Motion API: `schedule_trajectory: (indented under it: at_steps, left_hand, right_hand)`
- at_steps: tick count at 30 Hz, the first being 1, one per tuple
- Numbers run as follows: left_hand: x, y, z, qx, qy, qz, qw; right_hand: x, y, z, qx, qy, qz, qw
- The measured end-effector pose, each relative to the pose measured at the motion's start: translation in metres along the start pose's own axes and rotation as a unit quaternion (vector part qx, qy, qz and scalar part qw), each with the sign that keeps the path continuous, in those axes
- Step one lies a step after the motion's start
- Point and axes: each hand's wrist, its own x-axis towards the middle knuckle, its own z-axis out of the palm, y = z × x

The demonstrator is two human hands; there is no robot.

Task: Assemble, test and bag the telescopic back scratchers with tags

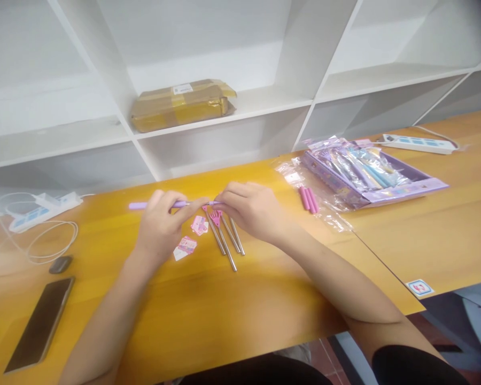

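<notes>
My left hand (160, 224) is closed around the purple handle of what looks like a back scratcher (137, 206), held level above the table. On its other end my right hand (248, 208) pinches a purple part, and the fingers hide the tip. A short bit of metal shows between the hands. Below them lie several metal rods (226, 243) with pink claw-shaped heads (215, 217), partly covered by my right hand. Two small groups of pink-and-white cards, the upper cards (199, 225) and the lower cards (185, 247), rest beside the rods.
Pink handle tubes (308, 200) lie on clear plastic bags (336, 218) at right, by a purple box (409, 193) of wrapped items. A phone (40, 326), a dark case (60, 264) and a power strip (44, 211) lie left. A taped parcel (180, 109) sits on the shelf.
</notes>
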Motion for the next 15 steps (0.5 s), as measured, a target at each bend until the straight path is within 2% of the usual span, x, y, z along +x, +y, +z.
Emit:
schedule_trajectory:
  at_steps: [7,15]
  left_hand:
    - [-0.001,-0.006,0.004,-0.010,-0.025,-0.006,1.000]
    - [-0.003,-0.010,0.009,-0.012,-0.038,-0.024,0.999]
  right_hand:
    - [0.000,0.008,0.011,-0.039,0.033,-0.016,0.999]
    - [0.001,0.014,0.010,-0.042,0.013,-0.013,0.999]
